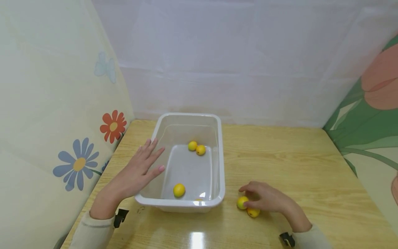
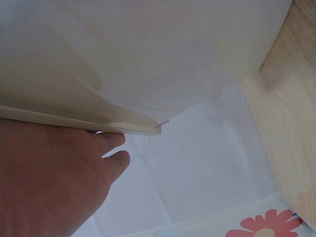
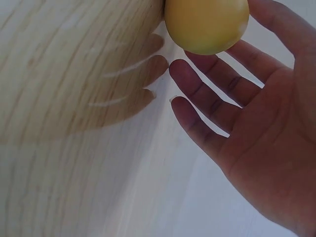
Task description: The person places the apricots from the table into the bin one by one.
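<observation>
A white plastic bin (image 1: 192, 203) stands on the table. At its left rim is my left hand (image 1: 136, 173), fingers spread and straight. In the left wrist view that hand (image 2: 54, 177) lies along the rim (image 2: 113, 126), some fingers hidden behind it. My right hand (image 1: 264, 196) reaches low over the table right of the bin. Its loosely curved fingers and thumb stand around a yellow-green citrus fruit (image 1: 242, 202), the index fingertip just apart from it. A second fruit (image 1: 253, 212) sits against it, partly under the hand. The right wrist view shows one fruit (image 3: 207, 24) beside the relaxed fingers (image 3: 197, 91).
Inside the bin, two fruits (image 1: 200, 149) touch near the back and another (image 1: 179, 190) lies at the front. A further one (image 1: 199, 199) is mostly hidden by the front rim. White cloth (image 1: 248, 69) hangs behind the wooden table (image 1: 280, 155); printed panels flank both sides.
</observation>
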`<state>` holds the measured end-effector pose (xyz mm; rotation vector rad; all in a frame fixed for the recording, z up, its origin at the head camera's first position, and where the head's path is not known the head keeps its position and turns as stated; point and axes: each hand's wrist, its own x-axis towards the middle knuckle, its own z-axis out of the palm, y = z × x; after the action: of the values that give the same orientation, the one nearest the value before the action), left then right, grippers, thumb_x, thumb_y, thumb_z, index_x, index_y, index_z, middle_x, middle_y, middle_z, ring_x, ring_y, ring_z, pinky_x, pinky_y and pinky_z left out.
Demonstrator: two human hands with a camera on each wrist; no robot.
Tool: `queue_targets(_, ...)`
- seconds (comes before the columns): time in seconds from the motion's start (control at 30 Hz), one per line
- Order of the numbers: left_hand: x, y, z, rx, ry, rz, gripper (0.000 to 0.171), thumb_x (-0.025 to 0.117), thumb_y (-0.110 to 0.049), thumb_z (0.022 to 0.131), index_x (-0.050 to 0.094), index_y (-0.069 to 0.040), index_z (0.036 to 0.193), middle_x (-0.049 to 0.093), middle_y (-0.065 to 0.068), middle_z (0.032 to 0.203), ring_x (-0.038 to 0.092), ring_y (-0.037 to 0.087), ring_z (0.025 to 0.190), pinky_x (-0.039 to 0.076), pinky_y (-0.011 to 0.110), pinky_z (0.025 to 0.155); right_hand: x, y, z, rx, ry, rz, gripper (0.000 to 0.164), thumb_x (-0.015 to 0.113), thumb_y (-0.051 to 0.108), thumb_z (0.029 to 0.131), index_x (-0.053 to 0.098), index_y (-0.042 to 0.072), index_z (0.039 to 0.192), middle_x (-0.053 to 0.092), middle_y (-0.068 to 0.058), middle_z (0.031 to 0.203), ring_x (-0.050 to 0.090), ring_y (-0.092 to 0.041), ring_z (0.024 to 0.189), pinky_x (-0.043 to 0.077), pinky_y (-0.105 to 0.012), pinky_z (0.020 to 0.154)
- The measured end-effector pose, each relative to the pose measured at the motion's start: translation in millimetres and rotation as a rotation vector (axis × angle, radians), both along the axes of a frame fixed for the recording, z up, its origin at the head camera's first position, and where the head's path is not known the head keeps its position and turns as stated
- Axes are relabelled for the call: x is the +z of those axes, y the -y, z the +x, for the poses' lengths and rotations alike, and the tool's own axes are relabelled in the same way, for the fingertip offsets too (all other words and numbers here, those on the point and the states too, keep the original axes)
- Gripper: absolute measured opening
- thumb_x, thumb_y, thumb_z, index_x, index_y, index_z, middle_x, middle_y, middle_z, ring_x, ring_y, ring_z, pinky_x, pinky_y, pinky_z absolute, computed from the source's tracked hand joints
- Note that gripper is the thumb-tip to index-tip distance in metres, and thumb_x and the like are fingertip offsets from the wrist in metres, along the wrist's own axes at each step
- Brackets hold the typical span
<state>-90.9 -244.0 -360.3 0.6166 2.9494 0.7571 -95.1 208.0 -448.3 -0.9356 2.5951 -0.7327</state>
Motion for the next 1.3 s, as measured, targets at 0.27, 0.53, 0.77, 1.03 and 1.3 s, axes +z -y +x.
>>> queue_targets(0.27, 0.1, 0.0, 0.1, 0.001, -0.002, -0.004, 0.068, 0.047, -0.05, 0.105, 0.029, -0.016, 0.161, 0.005, 0.006, 0.171, -0.005, 0.03, 0.157, 0.005, 0.057, 0.125, -0.8, 1.5, 0.4, 0.009, 0.002, 0.004, 0.05, 0.071, 0.048, 0.092, 0.068, 0.012, 0.126, 0.069, 0.004, 0.113, 0.064, -0.013, 0.102, 0.054, -0.044, 0.094)
queue_targets(0.53, -1.4, 1.0, -0.6, -0.002, -0.013, -0.006, 0.067, 0.047, -0.05, 0.105, 0.029, -0.017, 0.161, 0.006, 0.006, 0.171, -0.003, 0.031, 0.157, 0.006, 0.057, 0.125, -1.2, 2.6, -0.6, 0.022, -0.005, 0.015, 0.046, 0.07, 0.048, 0.093, 0.07, 0.013, 0.123, 0.069, 0.007, 0.112, 0.063, -0.014, 0.104, 0.053, -0.046, 0.095)
queue_targets(0.77, -1.6, 1.1, -0.9, 0.0, -0.007, -0.004, 0.068, 0.047, -0.05, 0.105, 0.029, -0.018, 0.161, 0.005, 0.005, 0.171, -0.005, 0.03, 0.157, 0.005, 0.057, 0.125, -0.6, 3.1, -2.1, 0.033, 0.003, 0.014, 0.039, 0.069, 0.048, 0.093, 0.073, 0.016, 0.115, 0.068, 0.009, 0.11, 0.062, -0.012, 0.102, 0.054, -0.042, 0.093)
queue_targets(1.03, -2.3, 1.0, -0.9, 0.0, -0.006, 0.001, 0.068, 0.047, -0.05, 0.105, 0.029, -0.017, 0.161, 0.005, 0.005, 0.171, -0.005, 0.029, 0.157, 0.004, 0.056, 0.125, -1.0, 4.0, -3.0, 0.031, 0.009, 0.018, 0.039, 0.068, 0.048, 0.094, 0.073, 0.016, 0.115, 0.068, 0.01, 0.109, 0.063, -0.012, 0.102, 0.054, -0.043, 0.093)
queue_targets(1.3, -1.9, 0.5, -0.4, 0.001, -0.01, 0.005, 0.067, 0.048, -0.049, 0.105, 0.03, -0.017, 0.161, 0.006, 0.006, 0.171, -0.005, 0.029, 0.157, 0.004, 0.055, 0.126, 0.6, 3.6, -4.7, 0.012, 0.018, -0.002, 0.044, 0.067, 0.048, 0.095, 0.072, 0.012, 0.119, 0.068, 0.008, 0.108, 0.063, -0.013, 0.1, 0.055, -0.042, 0.09)
